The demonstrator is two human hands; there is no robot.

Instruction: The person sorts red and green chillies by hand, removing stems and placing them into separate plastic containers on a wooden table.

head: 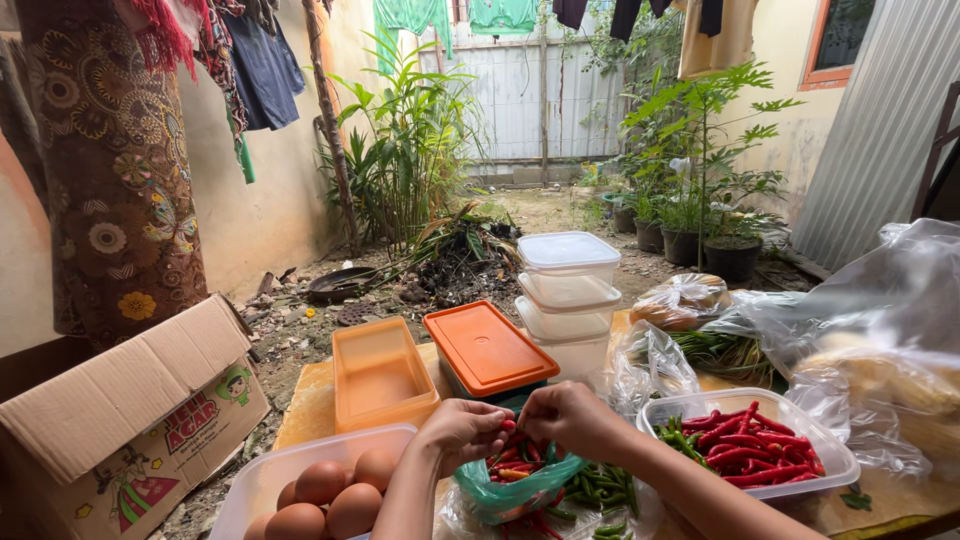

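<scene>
Chilli (508,425), a red one, sits pinched between both hands above the green bag (515,490), so scraps drop in. Left hand (462,432) and right hand (566,418) have fingers clamped on it; sorted ones fill the tub (820,440) on the worktop (310,400).

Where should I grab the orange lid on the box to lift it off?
Grip the orange lid by its raised rim at the near right corner, coming from above on the side by the right hand. It lies flat and wide, so only the overhanging edge gives fingers a hold, and that corner looks nearest and unblocked.
</scene>
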